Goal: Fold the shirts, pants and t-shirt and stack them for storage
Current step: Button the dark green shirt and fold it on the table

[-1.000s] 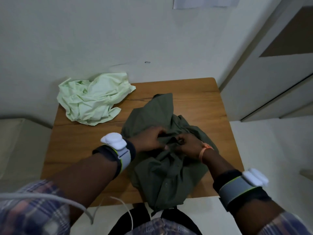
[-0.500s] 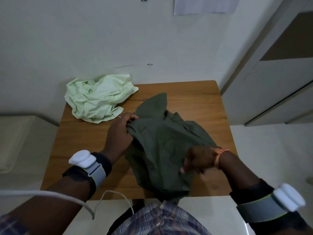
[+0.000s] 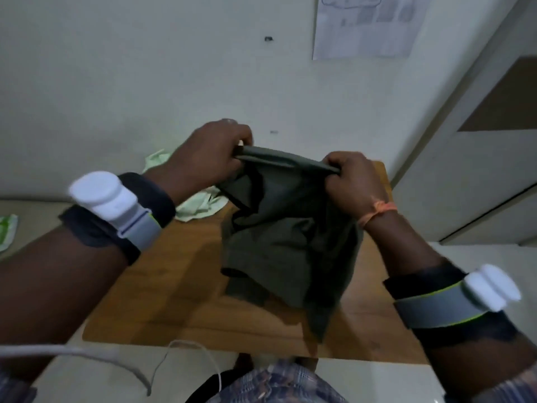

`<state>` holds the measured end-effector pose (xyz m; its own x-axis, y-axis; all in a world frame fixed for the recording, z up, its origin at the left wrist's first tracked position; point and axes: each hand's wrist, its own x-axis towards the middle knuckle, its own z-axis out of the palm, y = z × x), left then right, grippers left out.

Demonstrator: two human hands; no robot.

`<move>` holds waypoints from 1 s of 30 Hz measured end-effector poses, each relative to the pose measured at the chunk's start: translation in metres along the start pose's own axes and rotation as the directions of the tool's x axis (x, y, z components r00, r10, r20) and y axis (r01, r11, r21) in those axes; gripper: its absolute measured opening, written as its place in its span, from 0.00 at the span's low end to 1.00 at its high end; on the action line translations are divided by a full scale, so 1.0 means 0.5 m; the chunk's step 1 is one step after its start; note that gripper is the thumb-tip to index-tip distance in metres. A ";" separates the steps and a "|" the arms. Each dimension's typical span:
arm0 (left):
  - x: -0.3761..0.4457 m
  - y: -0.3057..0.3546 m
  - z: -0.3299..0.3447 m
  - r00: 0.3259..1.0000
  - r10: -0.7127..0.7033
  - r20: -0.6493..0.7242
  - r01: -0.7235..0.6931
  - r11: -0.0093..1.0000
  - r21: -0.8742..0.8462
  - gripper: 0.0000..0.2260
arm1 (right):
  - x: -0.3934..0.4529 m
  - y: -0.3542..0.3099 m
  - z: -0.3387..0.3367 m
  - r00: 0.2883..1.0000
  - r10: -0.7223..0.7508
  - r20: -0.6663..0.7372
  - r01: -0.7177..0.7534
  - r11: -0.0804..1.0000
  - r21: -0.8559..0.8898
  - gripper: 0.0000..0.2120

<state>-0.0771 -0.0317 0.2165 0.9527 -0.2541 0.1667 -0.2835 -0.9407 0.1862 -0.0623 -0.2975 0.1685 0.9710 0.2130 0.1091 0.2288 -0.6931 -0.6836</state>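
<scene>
The left hand [image 3: 203, 158] was raised above the table [image 3: 162, 289], its fingers [image 3: 241, 138] curled tight around the left end of a dark green shirt's [image 3: 290, 234] top edge. Behind and below that wrist, a crumpled pale green garment [image 3: 200, 206] lay on the far left corner of the table, partly hidden by the hand. A white sensor on a grey band [image 3: 113, 205] was strapped around the left forearm.

Between the two sets of fingers the shirt's top edge ran taut and nearly level. Below the fingers the rest of the shirt hung in loose folds, its lower part resting on the wooden tabletop.

The right hand [image 3: 354, 181] gripped the right end of that edge, fingers closed over the cloth, an orange thread [image 3: 377, 210] tied at the wrist. A second white sensor and band [image 3: 453, 301] sat on the right forearm.
</scene>
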 end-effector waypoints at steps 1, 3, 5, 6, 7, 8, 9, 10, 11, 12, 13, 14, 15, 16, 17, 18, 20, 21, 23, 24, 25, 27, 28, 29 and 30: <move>0.006 -0.016 -0.022 1.000 0.000 0.003 -0.001 1.000 0.022 0.11 | 0.016 -0.015 -0.030 0.999 -0.024 -0.023 0.024 1.000 -0.013 0.10; 0.007 -0.037 -0.055 0.996 -0.044 -0.077 0.046 0.998 0.033 0.11 | 0.030 -0.054 -0.081 0.994 -0.063 -0.089 0.062 0.998 -0.009 0.10; 0.004 -0.050 -0.068 0.974 -0.145 -0.172 0.145 0.989 -0.009 0.10 | 0.039 -0.092 -0.118 0.991 -0.074 -0.110 0.085 0.991 0.107 0.10; 0.000 -0.053 -0.075 0.957 -0.184 -0.223 0.172 0.982 -0.071 0.10 | 0.038 -0.115 -0.142 0.990 -0.088 -0.112 0.107 0.980 0.169 0.11; -0.010 -0.052 -0.085 0.938 -0.215 -0.273 0.184 0.973 -0.136 0.10 | 0.031 -0.138 -0.164 0.989 -0.096 -0.109 0.117 0.972 0.206 0.12; -0.017 -0.051 -0.098 0.914 -0.250 -0.321 0.193 0.961 -0.199 0.09 | 0.025 -0.157 -0.186 0.988 -0.111 -0.107 0.132 0.969 0.210 0.12; -0.024 -0.047 -0.116 0.883 -0.280 -0.376 0.192 0.948 -0.253 0.09 | 0.016 -0.177 -0.208 0.984 -0.131 -0.117 0.151 0.972 0.180 0.10; -0.032 -0.042 -0.150 0.855 -0.277 -0.439 0.162 0.946 -0.282 0.09 | 0.007 -0.205 -0.232 0.976 -0.164 -0.144 0.181 0.976 0.121 0.08; -0.028 -0.033 -0.176 0.833 -0.258 -0.490 0.122 0.949 -0.291 0.10 | 0.008 -0.218 -0.256 0.967 -0.185 -0.173 0.199 0.978 0.066 0.08; -0.027 -0.024 -0.211 0.813 -0.218 -0.540 0.056 0.952 -0.300 0.10 | 0.007 -0.234 -0.281 0.952 -0.211 -0.221 0.217 0.976 0.005 0.07; -0.031 -0.013 -0.252 0.801 -0.173 -0.573 -0.018 0.950 -0.312 0.10 | -0.001 -0.255 -0.304 0.936 -0.227 -0.270 0.223 0.974 -0.047 0.07; -0.036 -0.008 -0.299 0.799 -0.131 -0.587 -0.102 0.932 -0.348 0.11 | -0.007 -0.277 -0.328 0.916 -0.237 -0.323 0.228 0.971 -0.065 0.08; -0.038 -0.004 -0.338 0.814 -0.097 -0.573 -0.198 0.882 -0.429 0.10 | -0.011 -0.293 -0.352 0.902 -0.227 -0.366 0.225 0.973 -0.050 0.11; -0.041 -0.006 -0.370 0.851 -0.055 -0.523 -0.288 0.783 -0.551 0.10 | -0.014 -0.304 -0.371 0.891 -0.205 -0.405 0.219 0.976 -0.010 0.12; -0.050 -0.009 -0.395 0.891 0.018 -0.453 -0.353 0.653 -0.670 0.16 | -0.018 -0.316 -0.386 0.886 -0.161 -0.434 0.201 0.978 0.048 0.13; -0.056 -0.016 -0.395 0.922 0.107 -0.372 -0.369 0.534 -0.761 0.25 | -0.011 -0.312 -0.385 0.896 -0.076 -0.438 0.154 0.977 0.147 0.14; -0.074 -0.047 -0.336 0.968 0.207 -0.145 -0.225 0.439 -0.870 0.39 | -0.003 -0.311 -0.374 0.912 0.050 -0.407 0.052 0.971 0.235 0.19; -0.096 -0.058 -0.279 0.975 0.221 0.005 -0.093 0.427 -0.899 0.42 | 0.003 -0.301 -0.360 0.918 0.066 -0.392 -0.009 0.989 0.146 0.21; -0.142 -0.067 -0.150 0.958 0.143 0.248 0.181 0.366 -0.913 0.39 | 0.011 -0.273 -0.314 0.949 0.092 -0.303 -0.142 0.979 -0.147 0.17; -0.164 -0.057 -0.096 0.950 0.094 0.298 0.259 0.297 -0.919 0.35 | 0.002 -0.257 -0.289 0.951 0.124 -0.282 -0.198 0.948 -0.251 0.14; -0.178 -0.047 -0.061 0.950 0.042 0.310 0.295 0.215 -0.931 0.31 | -0.012 -0.241 -0.263 0.954 0.165 -0.249 -0.241 0.917 -0.318 0.13; -0.179 -0.025 -0.049 0.953 -0.088 0.288 0.299 0.162 -0.940 0.18 | -0.049 -0.217 -0.230 0.951 0.277 -0.140 -0.310 0.865 -0.394 0.11; -0.169 -0.017 -0.062 0.954 -0.129 0.272 0.296 0.233 -0.926 0.12 | -0.070 -0.207 -0.219 0.938 0.344 -0.052 -0.330 0.834 -0.443 0.10; -0.156 -0.016 -0.084 0.957 -0.141 0.254 0.289 0.347 -0.892 0.11 | -0.084 -0.204 -0.214 0.906 0.419 0.063 -0.322 0.777 -0.541 0.09; -0.141 -0.012 -0.110 0.963 -0.123 0.239 0.269 0.467 -0.842 0.13 | -0.093 -0.214 -0.213 0.850 0.497 0.175 -0.275 0.701 -0.658 0.11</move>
<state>-0.1485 0.0040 0.2570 0.9786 -0.1828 -0.0941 0.0316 -0.3186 0.9474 -0.1247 -0.3066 0.3138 0.9266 -0.0433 -0.3734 -0.0607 -0.9975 -0.0348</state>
